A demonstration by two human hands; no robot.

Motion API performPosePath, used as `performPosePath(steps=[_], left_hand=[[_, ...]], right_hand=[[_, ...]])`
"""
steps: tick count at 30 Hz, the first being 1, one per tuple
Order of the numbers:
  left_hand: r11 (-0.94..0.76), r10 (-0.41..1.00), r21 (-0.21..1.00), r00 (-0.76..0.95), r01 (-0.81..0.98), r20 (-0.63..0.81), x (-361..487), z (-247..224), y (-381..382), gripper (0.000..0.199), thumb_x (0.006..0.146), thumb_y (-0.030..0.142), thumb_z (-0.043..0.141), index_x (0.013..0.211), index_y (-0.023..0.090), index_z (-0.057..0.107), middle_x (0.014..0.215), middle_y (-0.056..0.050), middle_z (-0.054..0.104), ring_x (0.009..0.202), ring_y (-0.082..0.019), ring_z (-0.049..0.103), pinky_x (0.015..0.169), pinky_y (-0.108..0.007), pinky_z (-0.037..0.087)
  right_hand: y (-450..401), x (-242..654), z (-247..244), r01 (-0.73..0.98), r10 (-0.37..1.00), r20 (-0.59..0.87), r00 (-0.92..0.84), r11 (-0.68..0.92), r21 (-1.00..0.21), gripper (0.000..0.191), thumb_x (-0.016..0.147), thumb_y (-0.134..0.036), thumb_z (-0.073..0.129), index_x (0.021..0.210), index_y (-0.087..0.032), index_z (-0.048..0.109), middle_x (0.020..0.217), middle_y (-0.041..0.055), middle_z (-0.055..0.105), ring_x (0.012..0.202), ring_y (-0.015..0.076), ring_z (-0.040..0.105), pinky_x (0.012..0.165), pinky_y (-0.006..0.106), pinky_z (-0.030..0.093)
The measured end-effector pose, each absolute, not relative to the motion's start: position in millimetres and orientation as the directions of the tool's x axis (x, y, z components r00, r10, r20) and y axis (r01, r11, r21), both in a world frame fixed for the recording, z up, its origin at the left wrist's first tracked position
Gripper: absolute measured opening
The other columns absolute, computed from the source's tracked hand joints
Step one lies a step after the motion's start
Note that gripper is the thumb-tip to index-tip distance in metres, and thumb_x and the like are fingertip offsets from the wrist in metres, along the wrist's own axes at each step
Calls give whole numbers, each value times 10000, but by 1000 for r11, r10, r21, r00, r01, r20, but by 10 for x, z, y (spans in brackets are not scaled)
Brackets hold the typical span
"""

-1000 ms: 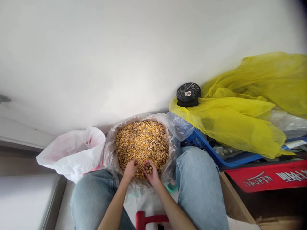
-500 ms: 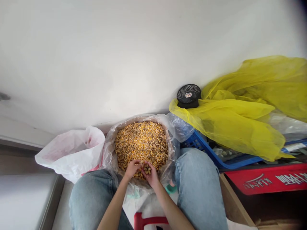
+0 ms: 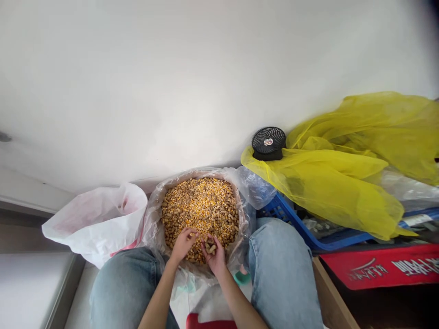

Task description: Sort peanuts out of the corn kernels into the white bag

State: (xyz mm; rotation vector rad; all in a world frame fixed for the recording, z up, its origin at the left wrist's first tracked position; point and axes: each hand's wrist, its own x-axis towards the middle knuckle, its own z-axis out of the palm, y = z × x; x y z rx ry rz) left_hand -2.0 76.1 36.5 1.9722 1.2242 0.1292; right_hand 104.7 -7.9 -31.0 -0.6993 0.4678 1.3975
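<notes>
A plastic-lined container (image 3: 153, 219) between my knees is full of a mix of yellow corn kernels (image 3: 202, 201) and unshelled peanuts (image 3: 222, 214). Over its near side, my left hand (image 3: 182, 244) has thumb and fingertips drawn together in a pinch. Whatever lies between those fingertips is too small to make out. Beside it, my right hand (image 3: 216, 257) is cupped palm up, its fingers curled around several peanuts. The two hands are a little apart, just above the heap.
A white sack (image 3: 92, 219) stands open at the left. To the right, a blue basket (image 3: 329, 241) lies under yellow mesh (image 3: 336, 173), with a small black fan (image 3: 268, 142) behind. A red printed box flap (image 3: 380, 267) is nearer. A white wall (image 3: 171, 82) rises behind.
My hands have parted slightly; the left fingertips have drawn away from the right hand. The right palm has turned up more, showing the peanuts in it. The view has shifted slightly.
</notes>
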Motion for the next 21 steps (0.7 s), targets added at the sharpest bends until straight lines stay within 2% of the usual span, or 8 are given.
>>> performPosePath(steps=[4,7,12,21], left_hand=[[-260,767,290,380,921,-518,-114,186,667,211,734,241,472,886,198,612,969,-70,601,882,-191,566,764,-292,418],[-335,745,151,360,930,-562,-96,64,502,293,689,267,539,975,209,567,1031,-80,585,959,-221,542,770,-306,418],[-391,749,79,367,917,-551,-25,-24,374,389,676,253,551,1058,199,510,1071,-103,562,942,-243,555,761,-350,432],[-368,712,110,356,923,-606,-49,-2,435,286,745,226,458,1012,218,563,999,-98,618,890,-237,592,734,-349,452]], right_hand=[[-77,1055,-313,-989,738,-664,121,29,-148,134,672,-288,607,789,-223,602,776,-7,670,750,137,627,665,286,533],[-79,1054,-315,-992,746,-657,110,39,-122,146,675,-282,604,807,-220,602,767,-8,670,735,129,626,659,272,533],[-89,1043,-320,-993,759,-644,97,27,-117,132,692,-272,589,805,-205,605,768,1,672,733,125,625,677,264,528],[-90,1034,-320,-990,760,-641,108,27,-135,145,692,-282,598,817,-207,603,770,-5,671,724,117,624,665,249,523]])
